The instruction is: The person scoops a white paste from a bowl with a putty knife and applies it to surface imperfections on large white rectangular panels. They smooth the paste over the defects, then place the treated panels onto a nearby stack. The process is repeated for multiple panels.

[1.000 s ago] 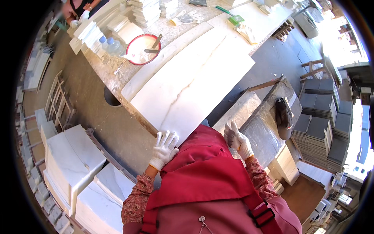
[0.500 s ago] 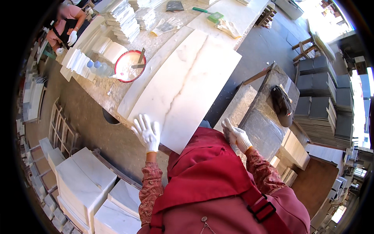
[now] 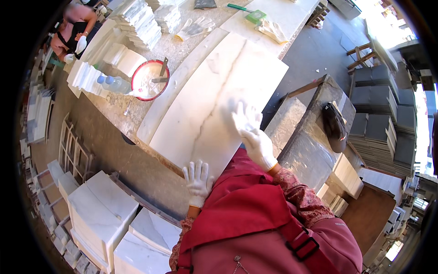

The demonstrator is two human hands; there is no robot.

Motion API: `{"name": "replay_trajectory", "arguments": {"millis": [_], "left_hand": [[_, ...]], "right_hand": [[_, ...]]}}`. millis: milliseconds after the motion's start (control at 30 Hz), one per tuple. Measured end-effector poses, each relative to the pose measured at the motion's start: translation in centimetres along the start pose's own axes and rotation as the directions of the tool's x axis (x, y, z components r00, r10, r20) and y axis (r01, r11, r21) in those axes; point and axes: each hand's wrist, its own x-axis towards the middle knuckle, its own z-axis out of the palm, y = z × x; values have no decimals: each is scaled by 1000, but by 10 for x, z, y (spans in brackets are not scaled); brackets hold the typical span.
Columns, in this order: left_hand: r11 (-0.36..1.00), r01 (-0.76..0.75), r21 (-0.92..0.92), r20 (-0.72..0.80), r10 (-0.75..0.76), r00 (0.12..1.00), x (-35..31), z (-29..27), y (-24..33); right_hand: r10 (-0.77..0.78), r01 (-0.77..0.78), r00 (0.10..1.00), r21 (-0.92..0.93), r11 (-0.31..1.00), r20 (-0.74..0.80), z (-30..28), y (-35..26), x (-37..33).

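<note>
A white marble slab point(image 3: 219, 77) with a brownish vein lies in front of me along the near side of the workbench point(image 3: 109, 109). My right hand point(image 3: 254, 139), in a white knitted glove, is over the slab's right part with its fingers apart; whether it touches the stone I cannot tell. At the slab's near end, close to my red apron point(image 3: 242, 201), is my left hand point(image 3: 199, 182), gloved the same way. Its fingers are stretched out, and the tips reach the slab's edge. Neither hand holds anything.
On the bench are a red-rimmed bowl point(image 3: 165, 91) with scrapers, plastic bottles point(image 3: 119, 85), stacked stone pieces point(image 3: 137, 25), spare gloves point(image 3: 195, 27) and a green-handled brush point(image 3: 255, 17). A side table point(image 3: 310, 155) bears a black shoe point(image 3: 334, 128). Another person point(image 3: 75, 34) is at the far left.
My right hand has risen from beside my apron to over the slab's right part. My left hand has moved right and nearer to my body along the slab's near end.
</note>
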Motion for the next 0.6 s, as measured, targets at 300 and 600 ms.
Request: {"name": "replay_trajectory", "arguments": {"millis": [300, 600], "left_hand": [[999, 52, 14, 37, -53, 998, -2, -7, 6], [996, 88, -16, 62, -87, 994, 8, -10, 9]], "right_hand": [[21, -14, 991, -52, 999, 136, 2, 75, 97], [462, -399, 823, -243, 884, 330, 27, 77, 133]]}}
